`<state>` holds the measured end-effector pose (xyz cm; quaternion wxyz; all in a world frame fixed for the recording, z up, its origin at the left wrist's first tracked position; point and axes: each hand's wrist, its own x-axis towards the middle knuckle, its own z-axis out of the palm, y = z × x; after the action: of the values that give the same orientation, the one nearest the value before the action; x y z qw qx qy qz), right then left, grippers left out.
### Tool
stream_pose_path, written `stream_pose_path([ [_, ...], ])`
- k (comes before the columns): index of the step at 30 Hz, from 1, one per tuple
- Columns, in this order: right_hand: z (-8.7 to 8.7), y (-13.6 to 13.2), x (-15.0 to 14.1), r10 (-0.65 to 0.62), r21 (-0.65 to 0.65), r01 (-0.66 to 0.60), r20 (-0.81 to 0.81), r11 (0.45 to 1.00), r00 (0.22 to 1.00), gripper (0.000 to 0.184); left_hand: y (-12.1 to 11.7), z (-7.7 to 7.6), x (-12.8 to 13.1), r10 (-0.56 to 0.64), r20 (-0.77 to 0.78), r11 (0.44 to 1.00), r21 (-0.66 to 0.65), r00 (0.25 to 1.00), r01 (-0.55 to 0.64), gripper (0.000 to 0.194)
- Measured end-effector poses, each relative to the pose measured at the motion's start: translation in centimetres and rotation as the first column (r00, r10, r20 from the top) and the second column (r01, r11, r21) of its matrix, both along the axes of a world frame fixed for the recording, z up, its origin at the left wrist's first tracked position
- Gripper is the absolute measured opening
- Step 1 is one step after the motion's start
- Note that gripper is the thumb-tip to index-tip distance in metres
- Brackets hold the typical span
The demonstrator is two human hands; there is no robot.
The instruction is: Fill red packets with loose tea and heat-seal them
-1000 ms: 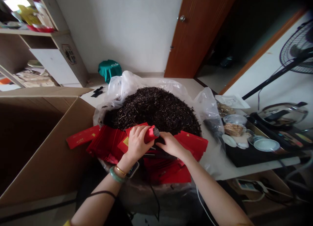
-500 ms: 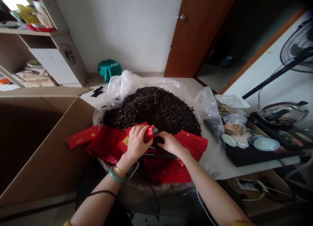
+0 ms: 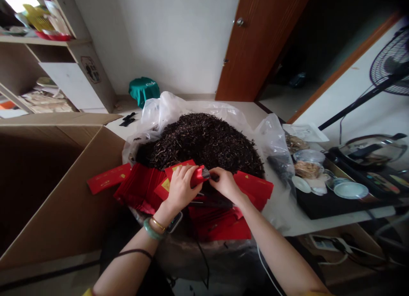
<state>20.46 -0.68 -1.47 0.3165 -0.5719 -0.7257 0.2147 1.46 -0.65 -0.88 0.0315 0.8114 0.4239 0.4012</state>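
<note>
My left hand [image 3: 181, 187] is wrapped round a small red packet [image 3: 198, 175], its silvery open end turned to the right. At that end my right hand [image 3: 225, 187] has its thumb and fingers pinched together; whatever lies between them is too small and dark to make out. Just beyond both hands rises a large heap of dark, dried tea leaves [image 3: 207, 136] in a clear plastic bag [image 3: 271, 138]. Flat red packets [image 3: 142, 188] are stacked left of my hands, and more red packets [image 3: 220, 227] lie below and right. A dark, long object under my hands is mostly hidden.
An open cardboard box [image 3: 73, 193] stands close on the left. To the right, a black tray surface holds a lidded tub [image 3: 308, 163], small pale dishes [image 3: 350, 190] and a glass-lidded pot [image 3: 372, 151]. A fan [image 3: 391, 63] stands behind them.
My right hand's fingers have come up slightly to the mouth of the packet after dipping just below it. My left hand keeps its hold on the packet in nearly the same place.
</note>
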Motion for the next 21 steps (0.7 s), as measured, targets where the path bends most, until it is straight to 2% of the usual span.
stream_pose_path([
  [4,0.2,0.1,-0.1,-0.049,0.052,0.062,-0.216,0.997,0.975,0.015,-0.1,-0.2,0.2,0.0,-0.039,1.0,-0.018,0.999,-0.001,0.046],
  [7,0.7,-0.1,-0.4,-0.055,0.067,0.078,-0.295,0.995,0.954,0.014,-0.2,-0.2,0.2,-0.01,-0.056,0.999,-0.034,0.998,0.008,0.046],
  [17,1.7,-0.3,-0.2,-0.087,0.107,0.123,-0.295,0.987,0.951,0.014,-0.3,-0.3,0.4,-0.025,-0.094,0.999,-0.044,0.995,0.021,0.046],
  [21,1.9,-0.6,-0.7,-0.055,0.14,0.103,-0.31,0.985,0.949,0.013,-0.3,-0.3,0.4,-0.019,-0.109,0.998,-0.065,0.994,0.012,0.047],
])
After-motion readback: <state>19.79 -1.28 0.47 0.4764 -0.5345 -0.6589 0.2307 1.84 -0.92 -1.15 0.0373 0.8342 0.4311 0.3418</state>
